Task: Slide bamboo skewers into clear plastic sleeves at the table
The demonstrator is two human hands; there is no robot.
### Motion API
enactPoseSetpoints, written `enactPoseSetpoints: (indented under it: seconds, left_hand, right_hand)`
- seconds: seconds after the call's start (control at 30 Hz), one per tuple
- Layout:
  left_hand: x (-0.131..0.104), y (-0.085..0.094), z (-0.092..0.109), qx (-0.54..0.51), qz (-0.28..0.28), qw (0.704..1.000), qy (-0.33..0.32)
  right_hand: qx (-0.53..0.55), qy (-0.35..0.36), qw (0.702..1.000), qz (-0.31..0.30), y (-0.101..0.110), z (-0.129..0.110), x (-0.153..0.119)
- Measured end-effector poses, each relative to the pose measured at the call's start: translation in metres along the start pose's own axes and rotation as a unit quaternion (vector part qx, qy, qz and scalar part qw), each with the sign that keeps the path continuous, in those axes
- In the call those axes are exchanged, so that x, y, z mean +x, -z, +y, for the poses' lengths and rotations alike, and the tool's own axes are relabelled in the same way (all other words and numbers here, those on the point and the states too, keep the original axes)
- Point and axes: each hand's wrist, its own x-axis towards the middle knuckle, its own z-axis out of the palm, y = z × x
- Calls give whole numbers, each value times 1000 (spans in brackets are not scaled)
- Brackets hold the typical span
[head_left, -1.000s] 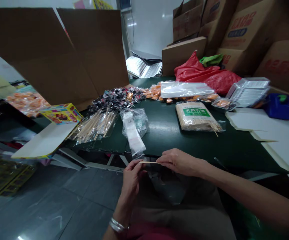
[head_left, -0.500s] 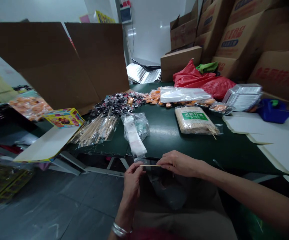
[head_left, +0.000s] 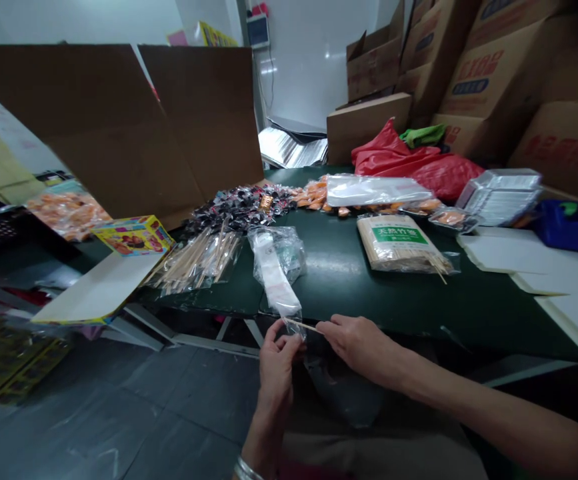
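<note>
Between finger and thumb, my right hand pinches one end of a thin bamboo stick. The stick's far tip reaches the fingertips of my left hand, by the lower end of a strip of clear plastic bags. My left thumb and fingers are closed on that bag end, just off the table's front edge. Whether the tip is inside the bag I cannot tell. A labelled pack of bamboo sticks lies beyond my right hand. Bagged sticks are heaped to the left.
Dark green table bears a pile of small black packets, orange packets, a red plastic bag and a blue container. A colourful box stands left, before a tall cardboard flap. Cartons are stacked at right.
My left hand has moved up to the bag end and closed on it. The stick has tilted, its left tip now higher and against the bag. The view has shifted slightly left.
</note>
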Motion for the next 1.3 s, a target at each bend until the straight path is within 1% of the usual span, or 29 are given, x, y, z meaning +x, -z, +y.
enactPoseSetpoints:
  seconds: [0.1,0.17,0.23,0.33,0.5,0.57,0.63,0.77,0.83,0.93,1.0,1.1,1.2,1.3]
  left_hand:
    - [-1,1,-3,-10,-7,999,31]
    - [-1,2,-5,-10,-11,999,32]
    - [-2,2,-7,-4,-13,1000,27]
    - [-3,2,-11,14,-24,999,30]
    - [-4,4,-15,53,-42,998,19]
    - [-2,7,-14,56,-40,997,19]
    - [1,10,-11,34,-38,998,20]
    - [5,12,-6,-4,-45,999,23]
    - [4,11,-5,-7,-41,998,39]
    - [0,12,-4,-14,-44,996,71]
    - [-2,15,-2,-25,-64,992,104]
    - [-1,20,1,-52,-92,985,138]
    - [3,21,2,-53,-71,988,128]
    - [6,18,-1,-19,-58,993,98]
  right_hand:
    - [127,-41,991,-7,-2,-8,-5]
    - [195,-78,977,-25,-2,-14,-9]
    - [235,-111,965,-23,-5,-16,-13]
    - [303,-129,944,22,-17,-16,-12]
    - [425,-179,882,94,-45,-18,-5]
    - [443,-179,873,93,-53,-23,-5]
    - [454,-177,870,75,-57,-27,-7]
    - [495,-184,847,57,-58,-26,-12]
    - [504,-171,845,53,-56,-23,-15]
    - [502,-154,849,46,-52,-18,-19]
    - [500,-156,851,44,-50,-17,-20]
    - [511,-176,840,38,-50,-16,-22]
    - [524,-187,830,29,-51,-14,-25]
    - [533,-194,823,23,-49,-9,-30]
